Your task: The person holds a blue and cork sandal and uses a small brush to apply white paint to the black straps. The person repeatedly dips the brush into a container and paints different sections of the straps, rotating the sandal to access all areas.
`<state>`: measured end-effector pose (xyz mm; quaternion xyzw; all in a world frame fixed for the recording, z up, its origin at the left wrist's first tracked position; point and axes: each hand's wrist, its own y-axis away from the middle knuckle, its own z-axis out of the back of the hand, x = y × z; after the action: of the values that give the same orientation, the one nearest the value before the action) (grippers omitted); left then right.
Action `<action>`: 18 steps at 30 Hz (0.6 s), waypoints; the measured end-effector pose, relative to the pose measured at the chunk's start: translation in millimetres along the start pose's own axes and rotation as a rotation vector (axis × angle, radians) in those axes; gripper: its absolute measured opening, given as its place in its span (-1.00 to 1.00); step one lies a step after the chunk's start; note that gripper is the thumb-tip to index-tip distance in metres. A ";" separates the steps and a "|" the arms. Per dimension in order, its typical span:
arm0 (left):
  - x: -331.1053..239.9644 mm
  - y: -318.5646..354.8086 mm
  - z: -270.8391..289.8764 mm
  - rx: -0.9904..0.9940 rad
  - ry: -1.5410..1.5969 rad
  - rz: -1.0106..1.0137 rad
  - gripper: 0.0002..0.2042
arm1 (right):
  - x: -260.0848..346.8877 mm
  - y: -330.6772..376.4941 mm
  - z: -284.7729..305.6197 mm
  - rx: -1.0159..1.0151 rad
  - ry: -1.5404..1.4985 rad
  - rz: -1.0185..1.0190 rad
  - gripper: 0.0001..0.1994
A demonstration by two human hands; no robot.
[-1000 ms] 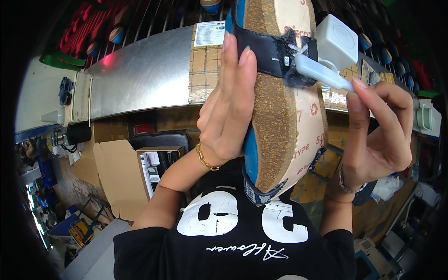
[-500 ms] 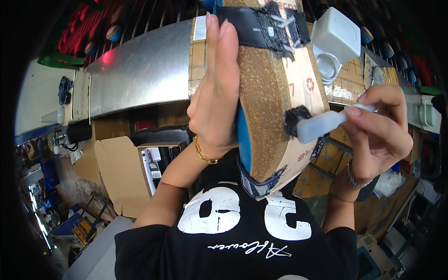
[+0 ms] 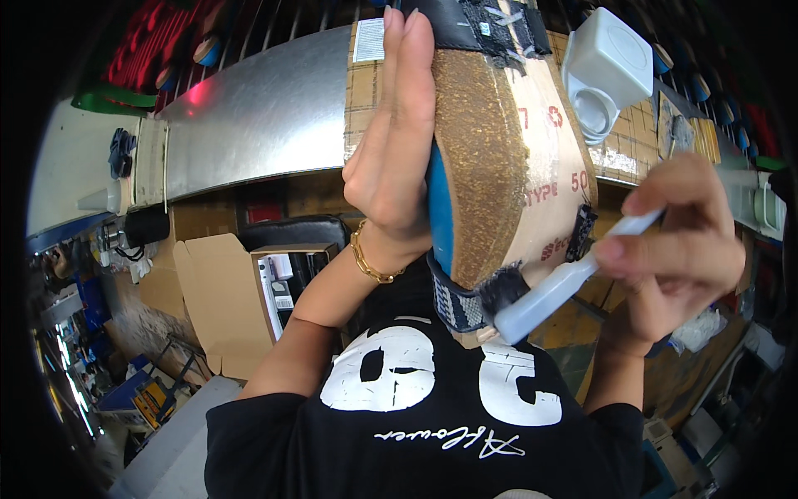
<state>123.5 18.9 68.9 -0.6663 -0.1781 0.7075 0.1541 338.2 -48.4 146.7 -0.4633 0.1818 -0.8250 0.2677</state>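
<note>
Bottom up in front of my chest is a sandal on a blue last (image 3: 440, 220). Its underside (image 3: 544, 150) is pale board with red printing, edged by a brown speckled band (image 3: 478, 158). Dark strap ends wrap onto both its far and near ends. My left hand (image 3: 399, 141) holds it from the left side, fingers stretched along it and thumb hidden. Pinched between the fingers of my right hand (image 3: 677, 237) is a brush (image 3: 549, 299) with a whitish plastic handle. Its dark bristles touch the near end, by the patterned strap (image 3: 457, 303).
Beyond the sandal, a white plastic container (image 3: 611, 54) with a round spout or cup stands on cardboard (image 3: 362, 116). A metal bench (image 3: 249, 108) reaches left. Behind it, rollers carry several blue lasts. An opened carton (image 3: 220, 299) sits lower left.
The brush has moved from the middle of the sandal's underside toward its near end, down and left. The sandal has shifted slightly upward and right in view, together with my left hand.
</note>
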 end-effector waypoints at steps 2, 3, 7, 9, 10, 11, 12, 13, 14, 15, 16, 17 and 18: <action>2.6 9.3 -11.0 -0.087 -0.317 -0.247 -0.38 | -12.8 -14.1 1.0 -0.004 -0.168 0.008 -0.88; 4.2 12.3 -15.7 -0.124 -0.414 -0.320 -0.32 | -18.5 -19.2 -2.2 -0.104 -0.114 -0.068 -0.89; 13.1 5.9 -18.0 -0.228 -0.285 -0.234 -0.22 | -24.6 -20.5 -22.9 -0.315 0.202 -0.089 -0.80; 15.6 0.1 -11.7 -0.227 -0.346 -0.240 -0.20 | -13.8 -10.2 -27.4 -0.322 0.157 -0.104 -0.78; 16.6 -2.7 -8.5 -0.241 -0.446 -0.289 -0.19 | -7.2 -5.0 -27.4 -0.301 0.080 -0.151 -0.80; 16.8 -4.1 -5.3 -0.224 -0.492 -0.303 -0.18 | -0.6 0.1 -27.9 -0.274 0.018 -0.255 -0.80; 17.4 -5.1 -3.6 -0.217 -0.508 -0.313 -0.16 | 5.0 3.8 -28.5 -0.277 -0.072 -0.288 -0.81; 18.0 -6.1 -2.5 -0.215 -0.496 -0.330 -0.15 | 8.6 5.9 -29.5 -0.280 -0.115 -0.359 -0.79; 18.5 -7.1 -1.5 -0.203 -0.540 -0.334 -0.14 | 10.1 6.5 -31.0 -0.285 -0.062 -0.311 -0.77; 18.8 -6.8 -2.1 -0.207 -0.529 -0.337 -0.14 | 11.6 6.1 -31.4 -0.289 -0.008 -0.262 -0.75; 19.1 -6.7 -2.4 -0.201 -0.505 -0.340 -0.15 | 11.9 4.9 -32.5 -0.264 0.081 -0.257 -0.73; 19.0 -6.3 -3.1 -0.207 -0.522 -0.354 -0.15 | 12.1 3.2 -32.4 -0.235 0.115 -0.201 -0.77; 19.1 -6.4 -3.4 -0.202 -0.527 -0.367 -0.15 | 12.5 1.6 -32.4 -0.233 0.126 -0.153 -0.81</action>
<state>125.5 33.4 54.7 -0.4291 -0.3978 0.7948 0.1608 305.4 -55.6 137.9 -0.4510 0.2568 -0.8438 0.1365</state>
